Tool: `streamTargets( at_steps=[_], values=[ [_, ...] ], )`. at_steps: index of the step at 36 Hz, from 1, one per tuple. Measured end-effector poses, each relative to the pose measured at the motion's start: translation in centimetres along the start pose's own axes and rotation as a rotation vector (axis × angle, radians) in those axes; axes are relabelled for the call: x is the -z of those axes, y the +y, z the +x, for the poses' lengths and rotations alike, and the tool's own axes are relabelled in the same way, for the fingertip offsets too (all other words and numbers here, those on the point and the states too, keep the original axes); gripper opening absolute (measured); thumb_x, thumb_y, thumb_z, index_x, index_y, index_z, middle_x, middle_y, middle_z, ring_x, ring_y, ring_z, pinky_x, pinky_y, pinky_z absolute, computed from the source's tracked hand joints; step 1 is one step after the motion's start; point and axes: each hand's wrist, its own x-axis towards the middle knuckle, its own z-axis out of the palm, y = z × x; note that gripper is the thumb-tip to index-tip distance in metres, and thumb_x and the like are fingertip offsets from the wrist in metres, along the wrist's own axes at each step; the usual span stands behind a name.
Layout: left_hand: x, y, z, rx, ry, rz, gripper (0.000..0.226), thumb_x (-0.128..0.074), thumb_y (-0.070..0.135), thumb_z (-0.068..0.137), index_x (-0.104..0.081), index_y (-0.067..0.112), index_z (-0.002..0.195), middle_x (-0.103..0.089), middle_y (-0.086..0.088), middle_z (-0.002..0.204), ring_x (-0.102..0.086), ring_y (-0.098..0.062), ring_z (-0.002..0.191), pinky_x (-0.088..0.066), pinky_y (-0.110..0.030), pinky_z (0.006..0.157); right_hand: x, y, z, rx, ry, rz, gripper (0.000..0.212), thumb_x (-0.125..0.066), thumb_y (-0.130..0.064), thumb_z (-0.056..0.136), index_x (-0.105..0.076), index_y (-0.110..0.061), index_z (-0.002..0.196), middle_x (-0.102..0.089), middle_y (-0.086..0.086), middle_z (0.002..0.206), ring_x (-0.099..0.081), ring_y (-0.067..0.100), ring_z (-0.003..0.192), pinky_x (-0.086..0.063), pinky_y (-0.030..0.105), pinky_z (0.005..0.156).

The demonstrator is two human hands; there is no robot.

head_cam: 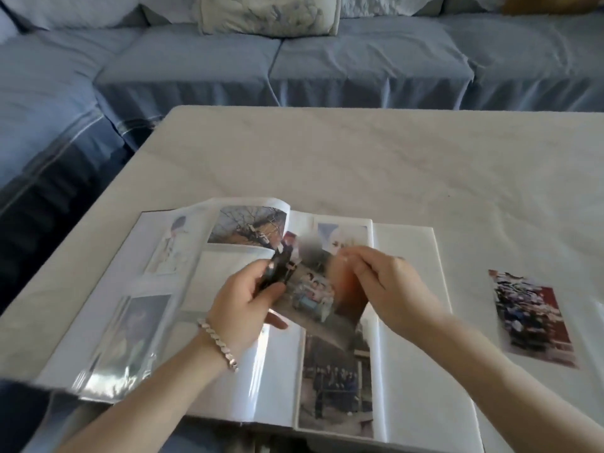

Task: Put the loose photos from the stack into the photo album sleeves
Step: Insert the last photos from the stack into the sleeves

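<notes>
Left hand [248, 295] gripped the photo stack [281, 266] over the album [405, 322] centre | right hand [385, 282] pinched the top photo [313, 292] | 1 loose photo [532, 318] lay at 3 o'clock on the table [359, 158] | risk: the pinch could bend the print, jamming it at the sleeve mouth

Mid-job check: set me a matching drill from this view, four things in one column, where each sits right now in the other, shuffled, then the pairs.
1 held photos
2 loose photo
3 bracelet
4 patterned cushion

A on the sofa
B flat on the table, right of the album
C round the wrist of the left hand
D gripped by that hand and the right hand, over the album

Pairs: 1-D, 2-B, 3-C, 4-A
</notes>
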Motion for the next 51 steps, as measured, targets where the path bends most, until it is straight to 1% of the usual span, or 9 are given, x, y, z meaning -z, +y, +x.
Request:
streamTargets(
  at_steps=[6,10,15,23,28,34,42,45,51],
  values=[
    [7.5,-2.6,-0.8,-0.051,0.375,0.172,0.029,-0.053,0.000,0.090,-0.053,0.015,0.115,-0.065,0.001,0.103,-0.069,-0.018,0.083,-0.054,-0.018,0.055,-3.7,-2.1,3.6,0.115,-0.085,-0.137,0.036,-0.037,-0.027,0.100,-0.050,-0.021,0.133,-0.058,-0.005,0.128,-0.054,0.013,0.116,-0.036,0.017,0.094],
    [10.9,-3.8,-0.8,-0.021,0.505,-0.041,0.055,-0.051,-0.007,0.090,-0.041,0.023,0.135,-0.063,0.004,0.107,-0.070,-0.014,0.065,-0.052,-0.020,0.046,-6.0,-3.1,5.7,0.163,-0.222,-0.281,0.043,-0.037,-0.032,0.100,-0.036,-0.027,0.142,-0.038,-0.007,0.147,-0.040,0.014,0.131,-0.031,0.026,0.105],
    [13.5,-5.5,-0.1,-0.012,0.594,-0.039,0.061,-0.052,-0.005,0.091,-0.039,0.034,0.135,-0.061,0.020,0.107,-0.071,-0.016,0.064,-0.054,-0.025,0.045,-7.9,-3.6,7.8,0.194,-0.294,-0.415,0.047,-0.035,-0.036,0.100,-0.028,-0.031,0.145,-0.015,-0.013,0.155,-0.017,0.008,0.141,-0.014,0.022,0.109],
    [15.4,-6.9,0.2,-0.054,0.690,0.080,0.068,-0.052,-0.001,0.092,-0.030,0.045,0.138,-0.049,-0.001,0.137,-0.069,-0.027,0.087,-0.056,-0.027,0.049,-8.8,-3.0,9.3,0.253,-0.312,-0.526,0.049,-0.035,-0.035,0.100,-0.024,-0.027,0.147,-0.010,-0.008,0.157,-0.002,0.006,0.143,-0.003,0.021,0.112],
    [15.9,-7.5,0.3,-0.054,0.705,0.080,0.067,-0.051,-0.005,0.091,-0.032,0.039,0.139,-0.045,0.003,0.140,-0.069,-0.013,0.086,-0.056,-0.023,0.049,-9.0,-2.8,9.2,0.246,-0.311,-0.526,0.048,-0.034,-0.036,0.100,-0.024,-0.029,0.147,-0.009,-0.009,0.157,-0.001,0.004,0.143,-0.005,0.021,0.112],
    [16.5,-8.1,-0.1,-0.017,0.679,0.188,0.068,-0.053,-0.002,0.090,-0.030,0.034,0.142,-0.042,0.000,0.143,-0.059,-0.031,0.112,-0.058,-0.049,0.070,-9.3,-2.4,9.0,0.242,-0.287,-0.498,0.047,-0.034,-0.037,0.100,-0.026,-0.030,0.146,-0.009,-0.011,0.156,0.001,0.002,0.142,-0.011,0.023,0.112],
    [16.9,-8.5,-0.4,-0.009,0.635,0.178,0.066,-0.055,-0.005,0.088,-0.035,0.032,0.139,-0.046,0.004,0.136,-0.059,-0.025,0.110,-0.058,-0.048,0.070,-9.5,-2.0,9.2,0.237,-0.285,-0.461,0.047,-0.036,-0.038,0.099,-0.029,-0.031,0.145,-0.012,-0.012,0.156,-0.001,0.001,0.142,-0.013,0.027,0.113],
    [16.6,-8.3,-0.3,-0.029,0.526,0.166,0.063,-0.055,-0.008,0.087,-0.041,0.029,0.135,-0.048,0.006,0.129,-0.061,-0.011,0.103,-0.058,-0.023,0.064,-9.4,-2.0,9.2,0.237,-0.286,-0.457,0.047,-0.037,-0.038,0.099,-0.029,-0.030,0.145,-0.012,-0.012,0.156,-0.001,0.001,0.142,-0.012,0.026,0.113],
    [17.6,-8.4,-0.2,0.167,0.324,0.007,0.065,-0.055,-0.010,0.086,-0.046,0.045,0.118,-0.064,-0.013,0.108,-0.070,-0.026,0.077,-0.057,-0.025,0.052,-9.1,-2.3,9.3,0.232,-0.304,-0.448,0.047,-0.038,-0.037,0.099,-0.029,-0.030,0.145,-0.012,-0.012,0.156,-0.001,0.001,0.142,-0.011,0.026,0.114]
  ],
)
